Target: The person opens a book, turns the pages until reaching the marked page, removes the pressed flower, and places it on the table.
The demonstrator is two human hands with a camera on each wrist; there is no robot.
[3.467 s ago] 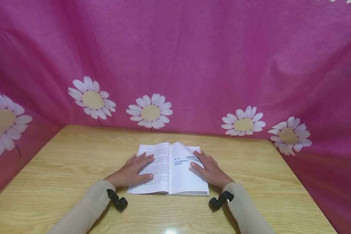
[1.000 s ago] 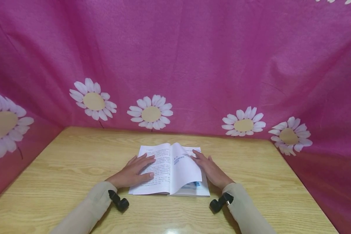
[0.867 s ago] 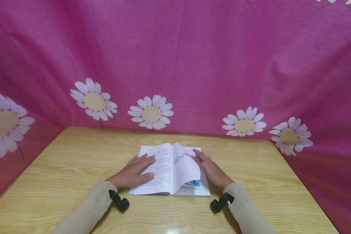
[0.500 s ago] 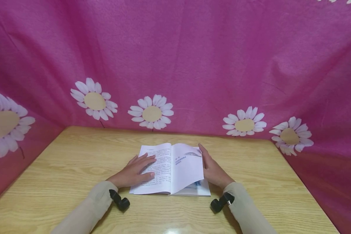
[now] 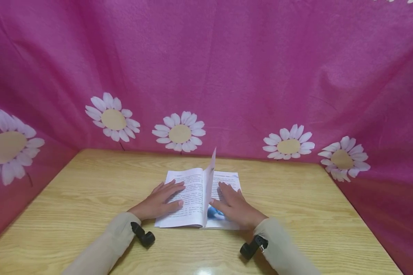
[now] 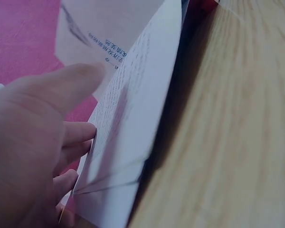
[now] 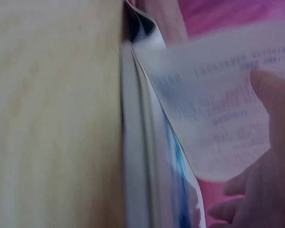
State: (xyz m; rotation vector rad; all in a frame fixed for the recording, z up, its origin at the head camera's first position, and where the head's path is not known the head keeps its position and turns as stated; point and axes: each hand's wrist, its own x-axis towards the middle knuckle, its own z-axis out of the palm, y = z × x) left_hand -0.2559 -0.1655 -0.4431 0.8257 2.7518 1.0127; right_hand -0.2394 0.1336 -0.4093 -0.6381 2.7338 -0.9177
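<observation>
Where a single page lay over the right half of the book (image 5: 193,200) half a second ago, it now stands on edge at the spine; the book itself lies open on the worktop (image 5: 72,206), between the person's hands. From where I stand, the right hand (image 5: 236,209) has come inward with it: the thumb meets the right face of the raised page (image 5: 209,187), set apart from the other fingers, which reach out straight over the page beneath. Nothing looks pinched, so I'd judge the page is being pushed over rather than gripped, and the turn looks about half done. Whether those fingers touch the lower page, I cannot tell. With the raised page out of the way, printed lines and a blue picture (image 5: 215,213) show on the right side. The left hand (image 5: 159,202) has stayed where it was, fingers spread on the left page, thumb held apart, which probably keeps that side down. Behind the worktop hangs a pink curtain (image 5: 234,76) with white flowers.
</observation>
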